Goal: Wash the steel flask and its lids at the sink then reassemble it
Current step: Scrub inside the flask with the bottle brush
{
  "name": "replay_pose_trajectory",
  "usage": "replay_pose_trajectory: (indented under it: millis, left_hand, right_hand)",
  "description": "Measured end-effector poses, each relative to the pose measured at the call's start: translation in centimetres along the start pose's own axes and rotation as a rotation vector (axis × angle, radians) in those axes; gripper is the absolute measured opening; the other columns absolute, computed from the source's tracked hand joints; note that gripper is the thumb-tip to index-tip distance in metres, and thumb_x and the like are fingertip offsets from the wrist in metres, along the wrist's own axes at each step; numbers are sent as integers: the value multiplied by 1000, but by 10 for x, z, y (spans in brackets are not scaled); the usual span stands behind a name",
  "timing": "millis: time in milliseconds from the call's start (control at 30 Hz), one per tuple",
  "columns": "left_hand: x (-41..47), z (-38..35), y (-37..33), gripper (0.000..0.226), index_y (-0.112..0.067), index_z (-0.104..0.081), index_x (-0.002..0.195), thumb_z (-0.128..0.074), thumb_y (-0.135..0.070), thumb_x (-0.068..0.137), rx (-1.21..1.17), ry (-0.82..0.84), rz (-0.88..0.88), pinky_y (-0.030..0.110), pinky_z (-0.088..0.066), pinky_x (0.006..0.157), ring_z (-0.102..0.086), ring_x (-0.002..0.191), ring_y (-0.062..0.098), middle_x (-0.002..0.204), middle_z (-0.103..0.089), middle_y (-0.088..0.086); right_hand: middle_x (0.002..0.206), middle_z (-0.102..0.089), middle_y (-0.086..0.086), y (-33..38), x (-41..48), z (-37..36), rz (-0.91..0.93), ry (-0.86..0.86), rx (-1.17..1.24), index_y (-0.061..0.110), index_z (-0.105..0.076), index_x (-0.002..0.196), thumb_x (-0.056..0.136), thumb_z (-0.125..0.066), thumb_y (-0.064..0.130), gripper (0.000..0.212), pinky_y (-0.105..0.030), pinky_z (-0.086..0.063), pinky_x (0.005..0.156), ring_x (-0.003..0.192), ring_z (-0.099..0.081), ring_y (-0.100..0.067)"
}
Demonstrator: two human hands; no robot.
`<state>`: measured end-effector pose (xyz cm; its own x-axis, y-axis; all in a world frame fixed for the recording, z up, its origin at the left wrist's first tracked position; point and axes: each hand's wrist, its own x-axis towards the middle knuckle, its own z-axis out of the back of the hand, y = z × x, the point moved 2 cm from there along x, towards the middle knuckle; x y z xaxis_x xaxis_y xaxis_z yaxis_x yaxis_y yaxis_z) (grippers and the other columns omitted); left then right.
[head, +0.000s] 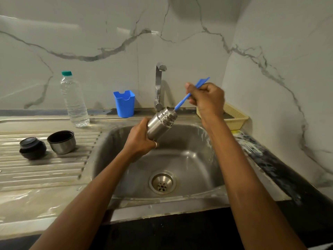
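1. Right now you are in the scrubbing stage. Your left hand [140, 139] is wrapped around the lower body of the steel flask [160, 123] and holds it above the sink [201, 141], just in front of the tap [158, 83].
2. Your right hand [207, 98] is closed in a fist around the handle of the blue brush [182, 103]. The brush's lower end goes into the flask's mouth, and its head is hidden inside.
3. The flask is already apart. The steel cup lid [62, 142] stands mouth-up on the draining board [45, 168], with the black inner lid [32, 147] just beside it to the left.
4. Whether either lid has been washed cannot be told from here, and no water is seen running from the tap.
5. By my judgement you are less than halfway. You still have to finish the inside, rinse the flask, deal with both lids and screw everything back together.
6. The flask's long axis runs on a diagonal, with the base low and to the left in your palm. The open mouth points up, right and away from you, towards your brush hand.
7. It is tilted, neither upright nor lying flat.
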<state>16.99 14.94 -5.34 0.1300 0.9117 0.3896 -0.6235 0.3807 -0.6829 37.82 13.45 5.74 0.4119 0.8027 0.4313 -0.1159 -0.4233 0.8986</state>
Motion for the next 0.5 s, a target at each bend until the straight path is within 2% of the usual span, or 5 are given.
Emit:
replay_pose_trajectory:
  millis: [67, 200, 333, 433, 500]
  left_hand:
    - [0, -1, 0, 79, -20, -46, 133, -88, -9, 67, -15, 6, 17, 10, -36, 65, -53, 88, 6, 110, -55, -5]
    - [2, 1, -1, 75, -18, -47, 132, -87, -9, 69, -15, -16, -11, 12, -37, 66, -55, 96, 13, 111, -55, -3]
    - [1, -1, 2, 78, -18, -46, 134, -87, -8, 68, -13, -5, -5, 11, -36, 65, -55, 97, 13, 112, -54, -4]
    - [3, 0, 2, 77, -18, -47, 133, -88, -9, 68, 4, -6, -37, 14, -38, 68, -56, 98, 15, 113, -56, -3]
    - [4, 0, 2, 77, -16, -48, 133, -88, -11, 67, 32, 10, -68, 21, -42, 72, -58, 99, 18, 114, -59, 0]
  right_hand:
    - [75, -77, -5, -2, -3, -9, 3, 59, -66, 5, -73, 85, 83, -84, 26, 24, -29, -63, 67, 62, -73, -13]
    - [74, -76, -5, 9, 8, 2, 86, -128, 49, 8, -73, 81, 88, -79, 24, 19, -33, -64, 70, 64, -73, -14]
    - [76, -77, -3, -1, -5, -9, 70, 40, -85, 6, -74, 85, 93, -73, 23, 18, -33, -64, 73, 66, -74, -11]
    - [75, -76, -3, 7, 7, 6, 82, -85, 26, 9, -71, 82, 96, -69, 21, 19, -30, -63, 71, 69, -74, -14]
    - [74, -75, -3, 6, 14, 13, 98, -137, 53, 8, -69, 82, 99, -64, 19, 21, -32, -63, 71, 70, -74, -14]
